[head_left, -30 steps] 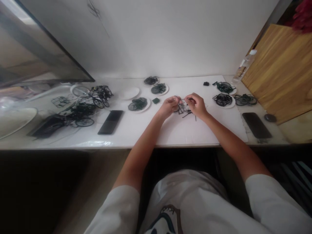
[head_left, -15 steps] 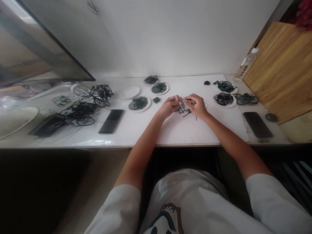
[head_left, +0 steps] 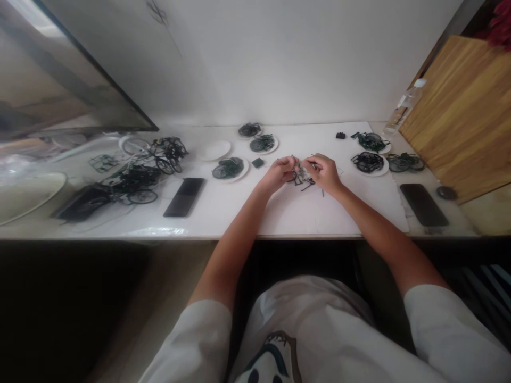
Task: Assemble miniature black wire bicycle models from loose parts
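My left hand and my right hand face each other over the white sheet, fingertips almost touching. The fingers of both are pinched together on something small that I cannot make out. Thin dark parts lie on the sheet beneath and between the hands. To the left of my left hand is a small dark green block. Beyond my right hand, towards the wall, sits a small black piece.
Plates of green parts and black parts stand on both sides. Dark model bicycles are heaped at the left, near a black phone. Another phone, a bottle and a wooden board are at the right.
The whole view has shifted very slightly. Both hands keep their closed grip in the same place over the sheet.
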A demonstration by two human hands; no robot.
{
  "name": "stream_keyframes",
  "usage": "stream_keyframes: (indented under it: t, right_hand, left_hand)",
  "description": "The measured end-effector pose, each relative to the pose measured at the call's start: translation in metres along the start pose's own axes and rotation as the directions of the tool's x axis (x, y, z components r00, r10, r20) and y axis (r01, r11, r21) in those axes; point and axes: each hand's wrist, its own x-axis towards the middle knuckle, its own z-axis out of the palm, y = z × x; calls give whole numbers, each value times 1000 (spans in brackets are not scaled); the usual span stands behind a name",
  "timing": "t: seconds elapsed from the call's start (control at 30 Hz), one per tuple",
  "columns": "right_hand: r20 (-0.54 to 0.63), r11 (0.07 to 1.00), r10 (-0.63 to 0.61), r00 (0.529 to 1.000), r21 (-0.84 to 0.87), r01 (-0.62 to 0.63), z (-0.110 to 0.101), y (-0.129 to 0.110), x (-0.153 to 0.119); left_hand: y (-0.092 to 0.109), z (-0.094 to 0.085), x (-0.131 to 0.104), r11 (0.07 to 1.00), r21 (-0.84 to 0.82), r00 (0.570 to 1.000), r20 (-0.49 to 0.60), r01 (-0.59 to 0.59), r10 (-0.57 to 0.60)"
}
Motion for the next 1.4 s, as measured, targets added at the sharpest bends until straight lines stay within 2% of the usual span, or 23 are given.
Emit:
stream_keyframes:
  t: [0.17, 0.3, 0.53, 0.83, 1.0, 1.23, 1.4]
  right_hand:
    - [20, 1000, 5, 1000, 26, -6, 1, 3, -1]
    - [-6, 999, 1, 1000, 47, 0, 3, 4, -2]
    - [9, 999, 11, 1000, 30, -12, 2, 4, -2]
    - [96, 977, -124, 988, -164, 139, -3, 12, -2]
    - [166, 960, -100, 981, -241, 139, -5, 12, -5]
    - [180, 964, -52, 982, -248, 96, -4, 8, -7]
    - [201, 960, -55, 978, -259, 107, -6, 4, -6]
  left_hand:
    - [-1, -2, 1, 1000, -4, 1000, 9, -6, 6]
    - [-1, -3, 1, 1000, -24, 1000, 15, -7, 7]
    - [0, -3, 1, 1000, 24, 1000, -13, 13, -13]
    - [0, -3, 0, 999, -28, 999, 35, -29, 30]
    - [1, -3, -2, 999, 7, 998, 38, -47, 47]
    - [0, -6, -1, 997, 13, 993, 95, -78, 77]
    - [1, -5, 0, 999, 20, 999, 17, -48, 48]
